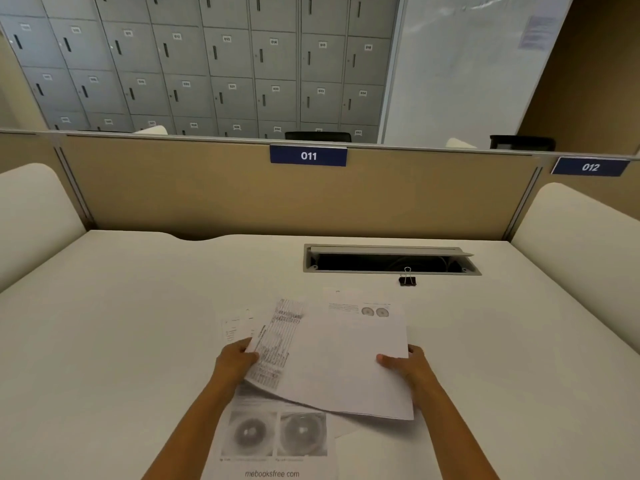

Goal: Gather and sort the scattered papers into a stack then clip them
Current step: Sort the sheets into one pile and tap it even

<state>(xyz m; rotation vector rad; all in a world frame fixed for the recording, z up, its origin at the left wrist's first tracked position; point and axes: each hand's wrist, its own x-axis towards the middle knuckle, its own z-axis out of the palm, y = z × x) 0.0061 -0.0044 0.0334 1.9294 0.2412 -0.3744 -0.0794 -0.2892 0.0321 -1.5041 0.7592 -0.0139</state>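
The white surface (138, 323) has an open cable well (388, 263) toward its far edge, right of middle. By the middle of the near edge, fanned papers (339, 362) are held just above a flat sheet (277, 438) printed with two eye pictures. The left grip (235, 362) pinches their left edge and the right grip (405, 365) pinches their right edge. A black binder clip (407, 279) stands just in front of the well.

At frame centre, left hand (235, 362) and right hand (408, 367) grip overlapping papers (339, 368); a binder clip (407, 279) sits above, right of centre.
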